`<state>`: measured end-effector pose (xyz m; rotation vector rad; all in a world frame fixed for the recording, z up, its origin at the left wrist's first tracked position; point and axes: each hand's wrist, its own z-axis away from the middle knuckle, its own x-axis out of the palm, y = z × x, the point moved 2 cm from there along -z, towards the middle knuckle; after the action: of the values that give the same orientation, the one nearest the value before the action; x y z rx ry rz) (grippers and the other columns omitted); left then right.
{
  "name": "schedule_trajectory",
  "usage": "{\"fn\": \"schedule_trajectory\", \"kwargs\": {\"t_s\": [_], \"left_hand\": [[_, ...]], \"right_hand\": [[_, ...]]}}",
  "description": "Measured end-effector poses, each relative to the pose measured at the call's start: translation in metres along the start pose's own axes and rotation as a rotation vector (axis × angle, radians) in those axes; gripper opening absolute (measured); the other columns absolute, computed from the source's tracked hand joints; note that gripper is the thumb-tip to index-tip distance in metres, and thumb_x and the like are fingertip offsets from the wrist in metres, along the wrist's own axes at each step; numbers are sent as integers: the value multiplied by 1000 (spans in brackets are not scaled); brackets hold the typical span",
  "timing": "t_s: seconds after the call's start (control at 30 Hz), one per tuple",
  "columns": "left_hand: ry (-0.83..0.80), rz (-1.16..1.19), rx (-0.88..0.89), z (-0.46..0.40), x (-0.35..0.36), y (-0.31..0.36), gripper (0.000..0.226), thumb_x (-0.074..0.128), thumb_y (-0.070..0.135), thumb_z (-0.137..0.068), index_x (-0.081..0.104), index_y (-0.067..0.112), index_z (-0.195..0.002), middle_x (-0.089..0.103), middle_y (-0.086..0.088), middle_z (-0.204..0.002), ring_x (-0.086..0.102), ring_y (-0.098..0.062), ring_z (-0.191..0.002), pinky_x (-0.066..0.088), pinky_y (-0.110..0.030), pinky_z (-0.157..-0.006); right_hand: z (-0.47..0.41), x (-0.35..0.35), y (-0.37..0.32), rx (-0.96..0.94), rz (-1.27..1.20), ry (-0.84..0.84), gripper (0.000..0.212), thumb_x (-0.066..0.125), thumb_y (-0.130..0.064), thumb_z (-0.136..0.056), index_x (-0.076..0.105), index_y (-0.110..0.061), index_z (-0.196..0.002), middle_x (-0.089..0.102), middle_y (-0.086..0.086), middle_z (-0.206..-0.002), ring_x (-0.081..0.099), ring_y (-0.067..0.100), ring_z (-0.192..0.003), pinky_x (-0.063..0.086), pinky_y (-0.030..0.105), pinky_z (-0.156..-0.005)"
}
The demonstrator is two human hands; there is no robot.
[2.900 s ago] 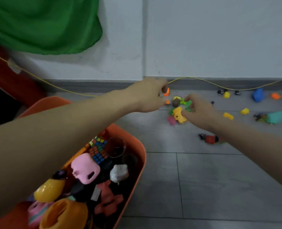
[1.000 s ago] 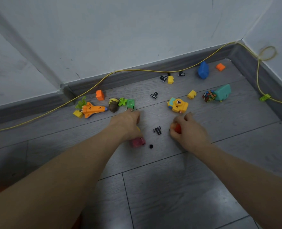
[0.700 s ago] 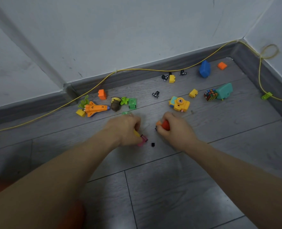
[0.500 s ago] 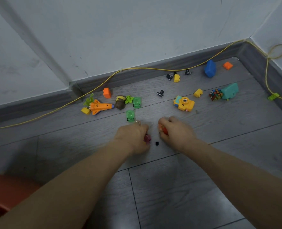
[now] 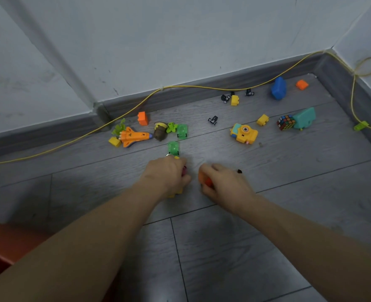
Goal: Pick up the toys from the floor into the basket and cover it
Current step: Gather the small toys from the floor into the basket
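My left hand (image 5: 166,176) is curled around small toys low over the grey floor; a pink piece (image 5: 184,171) and a yellow bit show between its fingers. My right hand (image 5: 223,184) grips an orange-red toy (image 5: 204,179) beside it. Loose toys lie beyond: two green cars (image 5: 173,148), an orange shuttle (image 5: 134,136), a brown acorn figure (image 5: 160,134), a yellow camera (image 5: 244,134), a puzzle cube (image 5: 285,122), a teal toy (image 5: 304,118), a blue toy (image 5: 278,88), and yellow and orange blocks. Only the orange basket's corner (image 5: 3,245) shows at the lower left.
A yellow cable (image 5: 136,106) runs along the grey skirting board and loops up the right wall. Several tiny black wheeled pieces (image 5: 212,120) lie near the back wall. The white walls meet in a corner at the far right.
Since a second ago both hands drew back toward me with toys in their grip, and a green car came into view beyond my left hand. The basket corner entered at lower left.
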<state>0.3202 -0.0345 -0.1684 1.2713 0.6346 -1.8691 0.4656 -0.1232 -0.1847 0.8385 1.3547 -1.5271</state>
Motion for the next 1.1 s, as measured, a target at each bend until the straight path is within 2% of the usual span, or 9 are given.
{"fn": "schedule_trajectory", "kwargs": {"t_s": [0.1, 0.27, 0.57, 0.7, 0.77, 0.83, 0.97, 1.03, 1.1], "left_hand": [[-16, -5, -25, 10, 3, -16, 34, 45, 50, -92, 54, 21, -108, 56, -10, -111, 59, -32, -97, 40, -34, -68], [-23, 33, -54, 21, -3, -36, 30, 45, 48, -93, 53, 21, -102, 57, -10, -108, 58, -31, -96, 43, -35, -68], [129, 104, -56, 51, -51, -66, 20, 47, 45, -91, 43, 26, -88, 61, -7, -106, 58, -30, -96, 44, -34, -69], [192, 112, -65, 82, -83, -95, 19, 49, 42, -89, 56, 26, -96, 60, -1, -94, 60, -28, -94, 39, -30, -66], [197, 122, -80, 100, -101, -114, 21, 49, 45, -87, 50, 25, -80, 57, 0, -87, 59, -27, -89, 40, -31, -65], [180, 124, -100, 124, -121, -136, 26, 49, 46, -85, 44, 25, -70, 54, 3, -77, 59, -27, -84, 45, -33, -66], [64, 256, -176, 182, -164, -183, 22, 51, 36, -87, 55, 17, -75, 64, 2, -60, 65, -25, -65, 57, -36, -57], [22, 333, -241, 211, -182, -211, 23, 51, 34, -87, 61, 15, -80, 67, 0, -62, 67, -29, -62, 59, -42, -54], [-24, 356, -298, 242, -192, -237, 29, 51, 42, -80, 64, 16, -80, 68, -4, -66, 66, -34, -64, 60, -48, -57]], "right_hand": [[2, 7, -8, -43, 140, -19, 28, 49, -35, -94, 44, -26, -120, 54, 6, -114, 63, 35, -90, 42, 35, -63], [-5, 6, -17, -17, 223, -75, 28, 43, -28, -98, 40, -25, -126, 54, 11, -116, 62, 36, -91, 37, 34, -61], [-2, 0, -20, 101, 160, -167, 25, 48, -23, -96, 42, -24, -120, 51, 11, -113, 59, 34, -95, 38, 32, -68], [-4, -8, -34, 162, -87, -136, 23, 60, -19, -90, 46, -24, -108, 60, 11, -102, 62, 31, -89, 47, 32, -69], [-9, -24, -53, 199, -344, -88, 21, 63, -16, -87, 49, -27, -98, 64, 9, -89, 66, 28, -72, 55, 35, -56], [-19, -48, -89, 182, -541, -28, 18, 65, -11, -87, 54, -23, -95, 66, 11, -81, 69, 23, -64, 56, 31, -50], [-31, -111, -194, -28, -930, -38, 16, 65, -3, -89, 54, -13, -93, 63, 14, -80, 64, 21, -62, 54, 32, -50], [-24, -142, -249, -171, -1037, -55, 17, 66, -1, -88, 54, -13, -91, 62, 12, -76, 63, 23, -62, 53, 32, -51], [-11, -163, -299, -302, -1053, -101, 18, 66, 0, -87, 54, -14, -91, 61, 14, -76, 64, 22, -60, 52, 29, -50]]}}
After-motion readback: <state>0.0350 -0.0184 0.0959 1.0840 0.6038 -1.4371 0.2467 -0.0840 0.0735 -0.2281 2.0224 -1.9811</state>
